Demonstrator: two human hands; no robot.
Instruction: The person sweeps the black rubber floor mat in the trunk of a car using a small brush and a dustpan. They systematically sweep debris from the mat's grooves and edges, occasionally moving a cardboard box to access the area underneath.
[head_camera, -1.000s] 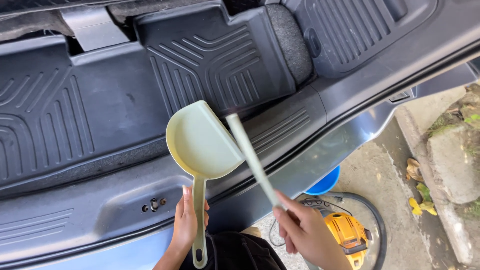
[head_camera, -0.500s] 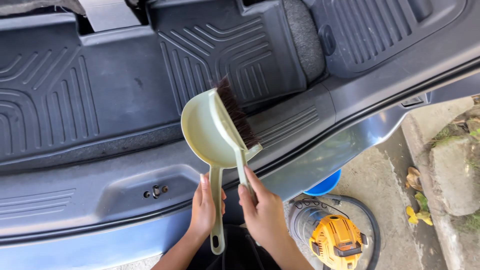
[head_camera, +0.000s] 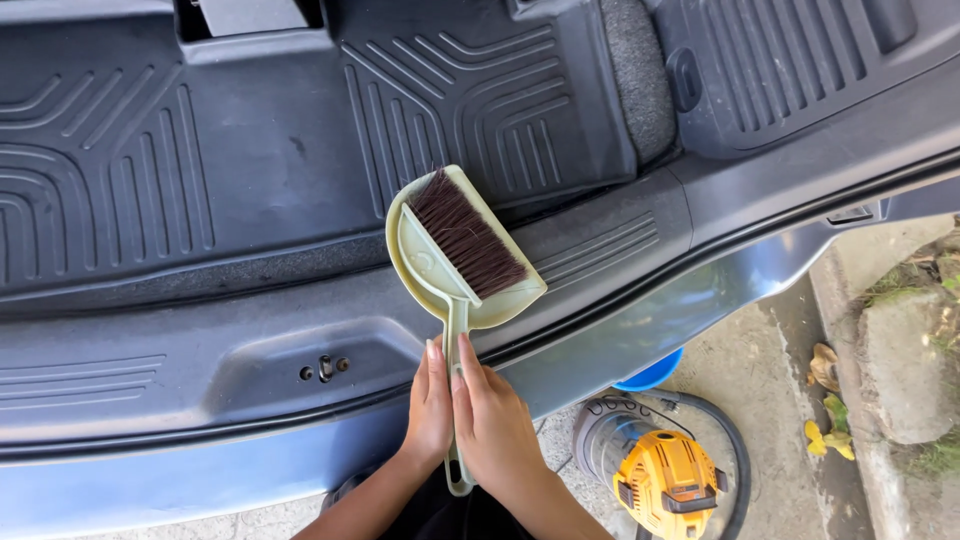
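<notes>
A pale green dustpan (head_camera: 500, 305) is held over the sill of an open car boot, with a matching hand brush (head_camera: 462, 235) lying in it, dark bristles up. My left hand (head_camera: 430, 410) and my right hand (head_camera: 492, 425) are side by side, both wrapped around the stacked handles (head_camera: 457, 340) of pan and brush. The handles' lower end sticks out below my hands.
Black ribbed rubber mats (head_camera: 200, 180) line the boot floor above the grey plastic sill (head_camera: 250, 370). On the concrete below stand a yellow vacuum cleaner (head_camera: 670, 475) with a hose and a blue bucket (head_camera: 655, 372). A stone kerb (head_camera: 905, 370) is at the right.
The brush, first held apart in my right hand, has been laid into the dustpan. Both hands have come together on the joined handles.
</notes>
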